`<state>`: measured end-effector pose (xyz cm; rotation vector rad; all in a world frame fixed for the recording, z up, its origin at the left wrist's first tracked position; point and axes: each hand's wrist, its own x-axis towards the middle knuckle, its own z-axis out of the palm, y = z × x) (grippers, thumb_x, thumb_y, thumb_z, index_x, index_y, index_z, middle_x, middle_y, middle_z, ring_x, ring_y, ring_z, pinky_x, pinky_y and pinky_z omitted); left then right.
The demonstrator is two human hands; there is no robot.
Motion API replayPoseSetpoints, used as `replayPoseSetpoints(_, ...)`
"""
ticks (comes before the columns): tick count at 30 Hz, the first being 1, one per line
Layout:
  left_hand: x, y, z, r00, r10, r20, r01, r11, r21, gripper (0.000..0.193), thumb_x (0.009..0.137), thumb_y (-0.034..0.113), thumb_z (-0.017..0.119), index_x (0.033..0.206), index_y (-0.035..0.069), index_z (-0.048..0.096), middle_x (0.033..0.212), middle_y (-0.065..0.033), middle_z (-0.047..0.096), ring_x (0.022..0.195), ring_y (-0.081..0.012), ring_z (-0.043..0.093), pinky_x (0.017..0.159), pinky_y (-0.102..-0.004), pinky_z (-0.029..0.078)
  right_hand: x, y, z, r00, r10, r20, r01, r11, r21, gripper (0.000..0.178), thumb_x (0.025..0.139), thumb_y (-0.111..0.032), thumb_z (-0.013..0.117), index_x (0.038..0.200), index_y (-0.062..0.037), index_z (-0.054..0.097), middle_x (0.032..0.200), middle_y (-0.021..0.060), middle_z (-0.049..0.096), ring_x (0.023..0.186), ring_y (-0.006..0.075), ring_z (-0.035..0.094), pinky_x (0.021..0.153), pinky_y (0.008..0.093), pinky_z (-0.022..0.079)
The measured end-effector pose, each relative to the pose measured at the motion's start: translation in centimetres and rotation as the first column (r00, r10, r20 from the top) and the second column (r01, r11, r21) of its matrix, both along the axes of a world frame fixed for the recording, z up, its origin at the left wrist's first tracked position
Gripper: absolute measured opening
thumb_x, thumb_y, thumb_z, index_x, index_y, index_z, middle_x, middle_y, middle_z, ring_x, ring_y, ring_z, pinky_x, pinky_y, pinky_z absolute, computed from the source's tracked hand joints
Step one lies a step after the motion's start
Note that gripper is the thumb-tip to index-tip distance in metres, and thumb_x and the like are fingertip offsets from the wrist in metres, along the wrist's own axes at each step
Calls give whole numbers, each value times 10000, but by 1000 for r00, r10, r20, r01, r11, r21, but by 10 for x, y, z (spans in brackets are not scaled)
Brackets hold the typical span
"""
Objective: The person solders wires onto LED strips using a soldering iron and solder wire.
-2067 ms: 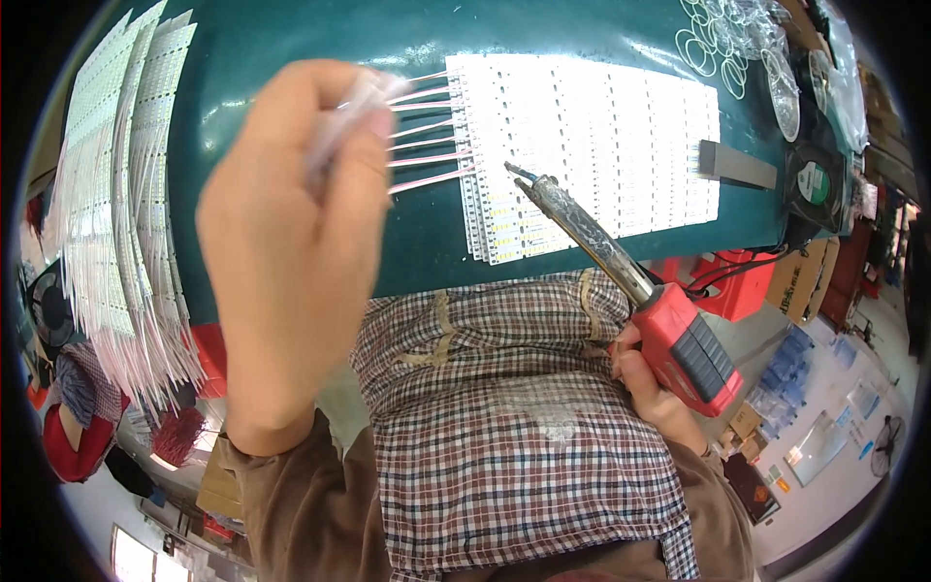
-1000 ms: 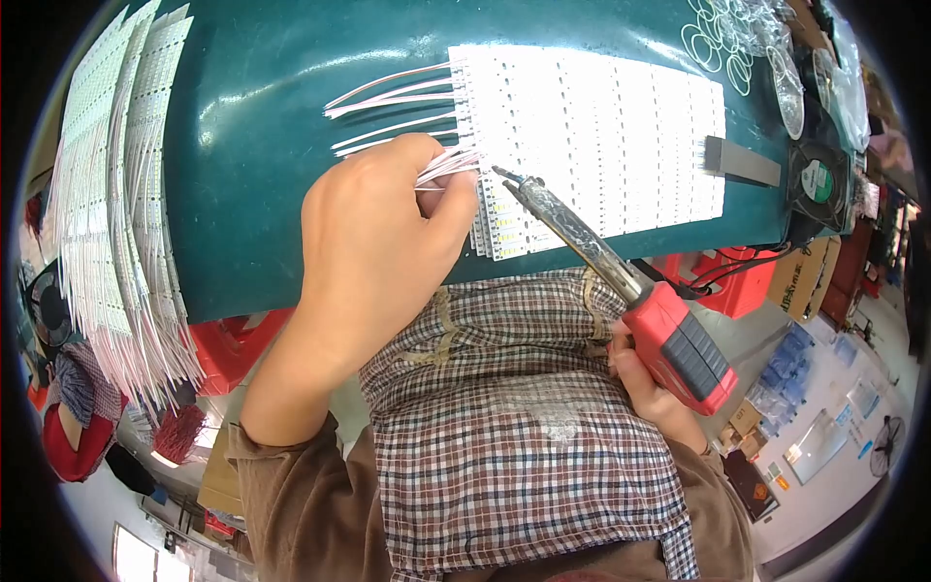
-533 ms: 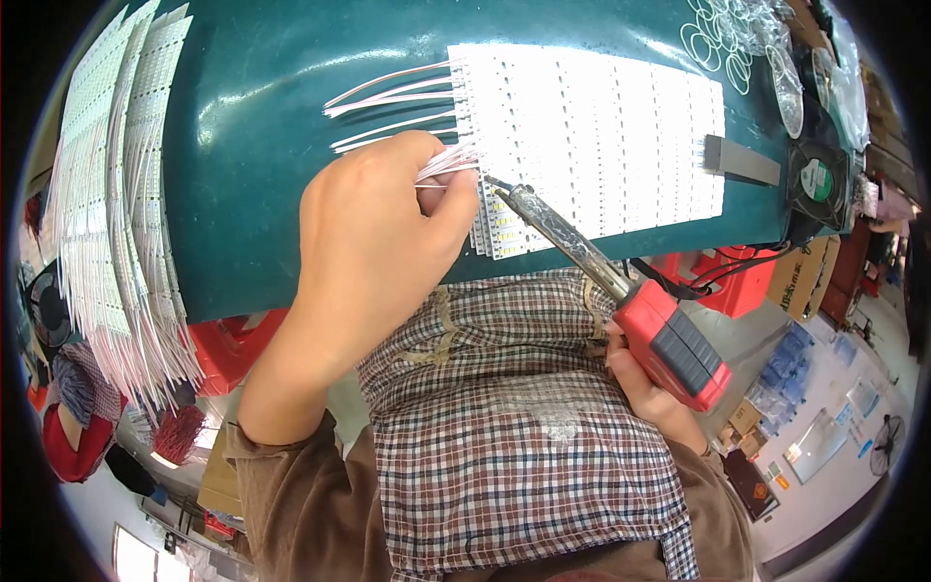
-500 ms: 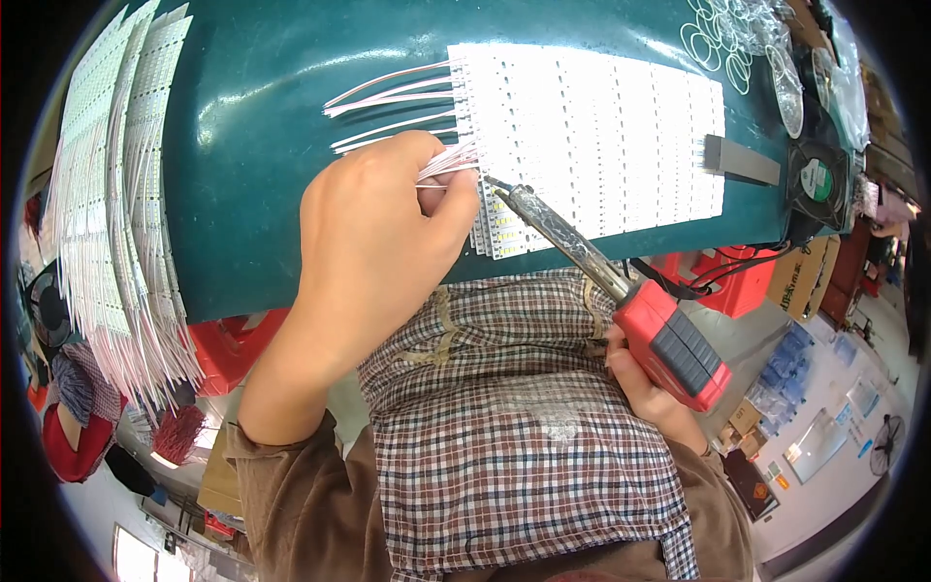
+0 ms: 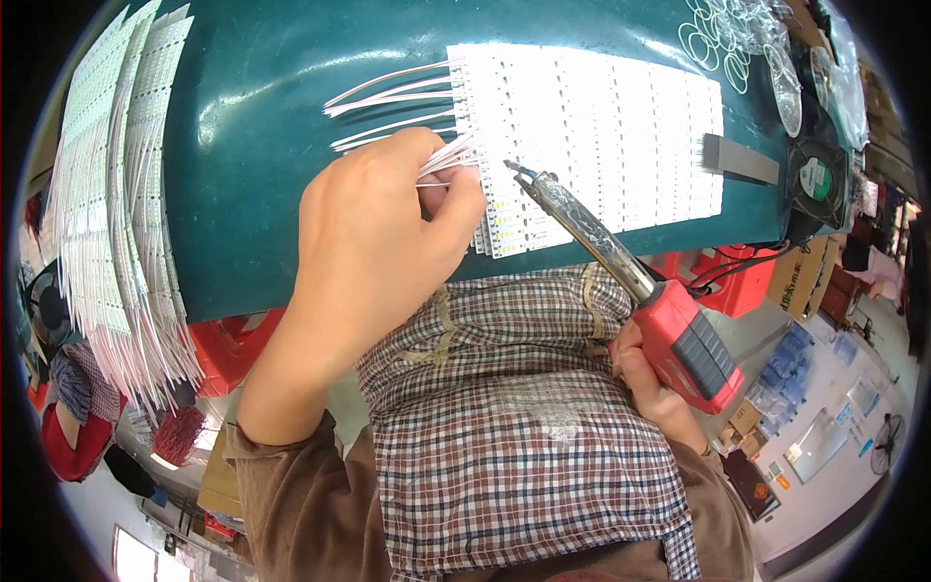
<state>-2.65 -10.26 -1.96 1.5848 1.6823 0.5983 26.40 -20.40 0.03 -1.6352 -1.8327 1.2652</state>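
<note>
My left hand (image 5: 373, 204) pinches a bunch of thin white wires (image 5: 448, 158) at the left edge of a white LED strip panel (image 5: 601, 136). Other wires (image 5: 393, 94) stick out leftward from that same edge, farther up. In my right hand (image 5: 648, 383) is a red and black soldering iron (image 5: 687, 344), gripped by its handle. Its dark tip points up and left over the panel, a short way right of my left fingertips and apart from them. The wire ends between my left fingers are partly hidden.
Stacks of LED strips (image 5: 121, 165) with hanging wires lie along the table's left side. A grey metal bar (image 5: 742, 160) rests on the panel's right edge, beside a small black fan (image 5: 817, 181). Loose rings (image 5: 713, 44) and clear plastic bags lie at the far right.
The soldering iron's tip has moved right and slightly up, away from the left fingertips, and its handle has shifted right. My left hand has barely moved and still pinches the wires.
</note>
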Motion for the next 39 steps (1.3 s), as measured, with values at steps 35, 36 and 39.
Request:
replayPoseSetpoints(35,6,-20,-11,995,99,13,-100,987,123,138,869,113,749,854,9,659,705,-29,635,531,-72,425,484,-264,327,-4,1,-4,996,77,-42,-75,996,49,261,736,-32,784,972,16,685,824,138,668,674,312,674,598,375,540)
replayPoseSetpoints(36,6,-20,-11,995,101,13,-102,987,123,138,869,113,749,854,9,659,705,-29,635,531,-72,425,484,-264,327,-4,1,-4,996,75,-42,-73,996,50,262,736,-36,786,972,14,685,824,138,669,673,310,675,594,372,537)
replayPoseSetpoints(39,6,-18,-10,994,107,25,-110,988,106,136,868,111,748,854,8,660,707,-31,639,533,-70,434,483,-263,329,2,-3,-3,998,68,-18,-68,998,13,266,734,-49,790,972,11,685,824,137,670,672,307,677,588,367,533)
